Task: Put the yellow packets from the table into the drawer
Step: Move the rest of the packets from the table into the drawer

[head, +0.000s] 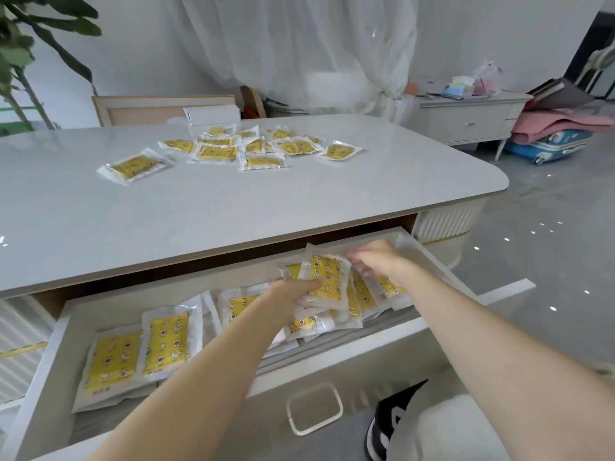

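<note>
**A:** What's the room like?

**B:** There's a glossy grey floor [549, 211] at 3 o'clock and a white curtain [299, 44] at 12. A pale table [233, 201] fills the middle.

**A:** And the drawer?

**B:** The drawer [332, 357] stands pulled out under the table's near edge, at 6 o'clock.

**A:** Where are the packets?

**B:** The table packets [218, 152] lie scattered toward the top's far side, at 12, some overlapping. The drawer packets [164, 344] lie flat or leaning in rows, from the 9 o'clock end across to 3.

**A:** And the hands?

**B:** Both are over the drawer's 3 o'clock end. The left hand [293, 292] grips a bundle [327, 274] of packets, with its thumb on the top one, above those lying below. The right hand [379, 257] sits at 2 o'clock of the left hand, its fingers bent down by the bundle's edge. It's too blurred to tell whether they pinch it.
</note>
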Motion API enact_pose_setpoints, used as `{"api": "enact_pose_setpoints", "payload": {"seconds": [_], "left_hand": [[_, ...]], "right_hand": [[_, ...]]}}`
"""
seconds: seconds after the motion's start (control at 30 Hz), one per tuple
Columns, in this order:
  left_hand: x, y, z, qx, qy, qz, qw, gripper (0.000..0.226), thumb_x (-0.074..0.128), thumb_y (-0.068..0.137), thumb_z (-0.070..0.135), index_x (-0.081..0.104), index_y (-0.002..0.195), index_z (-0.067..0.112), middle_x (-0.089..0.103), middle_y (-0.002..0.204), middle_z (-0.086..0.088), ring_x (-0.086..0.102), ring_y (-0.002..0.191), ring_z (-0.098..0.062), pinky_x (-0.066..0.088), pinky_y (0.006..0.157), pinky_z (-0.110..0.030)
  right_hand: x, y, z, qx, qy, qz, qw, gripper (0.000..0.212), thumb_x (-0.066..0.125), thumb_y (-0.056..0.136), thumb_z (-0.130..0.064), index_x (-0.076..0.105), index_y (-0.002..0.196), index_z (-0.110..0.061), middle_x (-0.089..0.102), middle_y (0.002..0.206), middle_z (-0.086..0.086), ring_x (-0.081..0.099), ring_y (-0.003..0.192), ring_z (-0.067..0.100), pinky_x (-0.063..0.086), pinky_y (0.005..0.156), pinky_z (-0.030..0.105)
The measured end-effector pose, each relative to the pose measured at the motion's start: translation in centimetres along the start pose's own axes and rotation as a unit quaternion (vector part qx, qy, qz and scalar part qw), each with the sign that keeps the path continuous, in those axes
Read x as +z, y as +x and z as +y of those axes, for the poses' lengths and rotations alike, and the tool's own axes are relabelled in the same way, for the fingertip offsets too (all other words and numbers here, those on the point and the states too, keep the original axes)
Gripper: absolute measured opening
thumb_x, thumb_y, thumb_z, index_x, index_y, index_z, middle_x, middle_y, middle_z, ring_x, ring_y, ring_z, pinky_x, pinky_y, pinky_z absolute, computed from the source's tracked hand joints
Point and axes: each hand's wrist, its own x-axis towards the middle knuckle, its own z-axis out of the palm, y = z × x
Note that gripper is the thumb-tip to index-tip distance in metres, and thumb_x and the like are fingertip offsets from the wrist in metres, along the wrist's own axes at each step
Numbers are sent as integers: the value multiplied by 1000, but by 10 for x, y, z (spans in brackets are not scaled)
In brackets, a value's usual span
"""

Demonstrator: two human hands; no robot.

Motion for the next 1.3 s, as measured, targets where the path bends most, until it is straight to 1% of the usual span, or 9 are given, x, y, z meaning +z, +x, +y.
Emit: {"api": "enact_pose_setpoints", "payload": {"seconds": [0.07, 0.17, 0.3, 0.6, 0.7, 0.87, 0.97, 1.1, 1.3], "left_hand": [[-6, -3, 2, -6, -9, 5, 1000, 96, 93, 42, 26, 53, 126, 5, 57, 133, -10, 53, 124, -28, 39, 107, -46], [-6, -19, 5, -7, -33, -12, 999, 50, 84, 67, 19, 60, 107, 2, 71, 98, -12, 69, 89, -22, 52, 93, -42], [-7, -13, 3, 2, -14, -22, 1000, 96, 91, 44, 32, 52, 128, 5, 58, 130, -4, 54, 122, -21, 44, 104, -40], [-38, -7, -4, 78, 175, 132, 972, 59, 63, 89, 25, 34, 136, 3, 53, 113, -11, 55, 101, -25, 47, 86, -32], [-36, -17, -6, 86, 317, 152, 932, 70, 57, 93, 25, 17, 144, -1, 45, 134, -15, 46, 124, -27, 41, 100, -32], [-23, -34, -7, 143, 547, 264, 782, 82, 65, 82, 29, 14, 139, 1, 21, 138, -16, 24, 127, -30, 34, 95, -30], [-25, -40, -13, 177, 628, 172, 738, 87, 64, 84, 33, 8, 149, 21, -10, 154, -14, -2, 142, -38, 26, 110, -47], [-36, -40, -26, 180, 741, -6, 647, 84, 51, 92, 45, -6, 152, 27, -27, 156, -1, -26, 142, -33, -6, 114, -61], [-39, -28, -27, 173, 752, -43, 635, 83, 46, 98, 32, -18, 149, 23, -25, 156, 1, -14, 146, -24, -3, 116, -56]], "right_hand": [[7, -16, -10, 72, 124, -136, 980, 28, 59, 93, -27, 57, 112, -6, 63, 102, 9, 65, 89, 20, 56, 73, 27], [12, -25, -15, 111, 172, -213, 955, 30, 70, 85, -22, 58, 109, -9, 69, 102, 11, 68, 88, 19, 56, 70, 25], [10, -21, -14, 128, 224, -151, 954, 14, 65, 86, -1, 58, 98, -4, 67, 90, 9, 65, 78, 17, 56, 70, 26], [2, 3, 6, 96, -47, 110, 988, 34, 58, 90, 2, 59, 124, 3, 60, 126, 18, 59, 113, 32, 49, 85, 31], [6, 3, 7, 82, -108, 124, 983, 34, 54, 91, 3, 59, 125, -1, 58, 128, 18, 60, 111, 30, 46, 74, 28], [9, -7, 4, -38, -248, 177, 952, 43, 55, 86, 7, 57, 124, -12, 46, 135, 13, 47, 124, 31, 49, 90, 33], [13, -11, 5, -108, -272, 45, 955, 52, 70, 79, 0, 63, 123, -26, 38, 144, 7, 43, 130, 27, 45, 95, 30], [21, -17, 4, -90, -406, -154, 896, 92, 86, 66, -20, 40, 144, -29, 31, 153, -1, 31, 140, 25, 33, 112, 39], [23, -14, 6, -96, -461, -144, 870, 93, 77, 76, -6, 26, 151, -27, 24, 157, 1, 27, 142, 25, 31, 113, 33]]}}
